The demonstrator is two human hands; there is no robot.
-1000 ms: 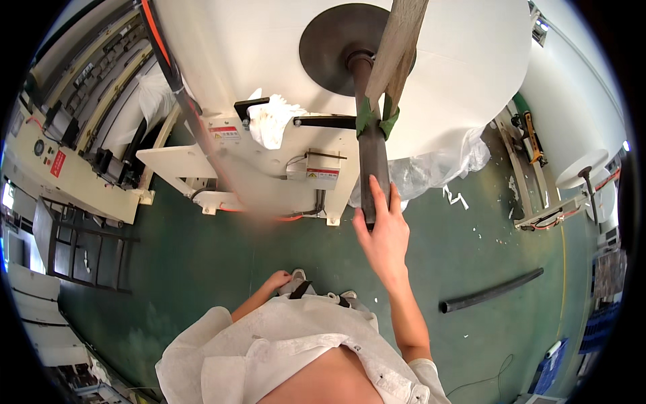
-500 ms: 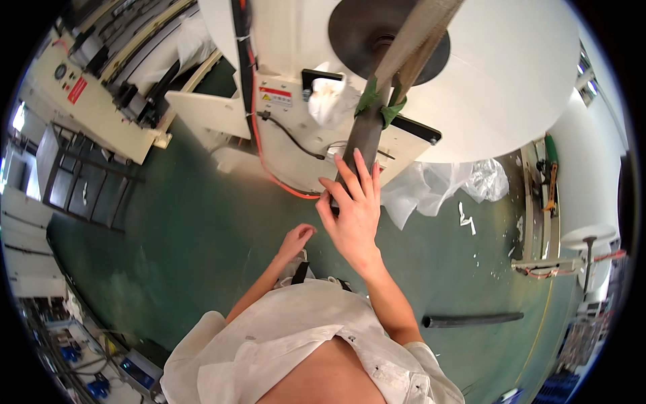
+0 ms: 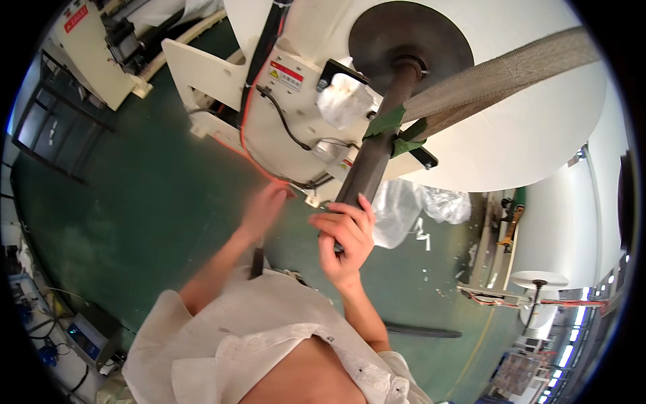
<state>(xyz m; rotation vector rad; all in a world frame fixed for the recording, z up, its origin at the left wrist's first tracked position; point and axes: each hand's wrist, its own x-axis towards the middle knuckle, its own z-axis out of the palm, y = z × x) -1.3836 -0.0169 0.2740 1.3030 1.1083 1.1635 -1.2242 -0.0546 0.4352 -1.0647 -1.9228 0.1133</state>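
Note:
A dark metal shaft (image 3: 367,174) sticks out toward me from a round dark plate (image 3: 377,40) on the face of a large white roll (image 3: 525,128). My right hand (image 3: 346,239) is closed around the shaft's near end, fingers over its top. A grey woven lifting strap (image 3: 498,77) loops round the shaft farther up, with green cloth (image 3: 387,122) at the loop; it runs up to the right. Left of the shaft end, my left hand (image 3: 266,209) is raised near an orange-red cable, smeared by motion, its fingers unclear.
A cream machine frame (image 3: 208,74) with cables stands behind my left hand. Crumpled clear plastic (image 3: 444,205) lies on the green floor below the roll. A black tube (image 3: 424,331) lies behind my right arm. Another white roll (image 3: 552,222) stands at the right.
My right hand has gone from lying on top of the shaft to wrapping its end. My left hand has risen forward. The view has shifted, and the strap now slants farther right.

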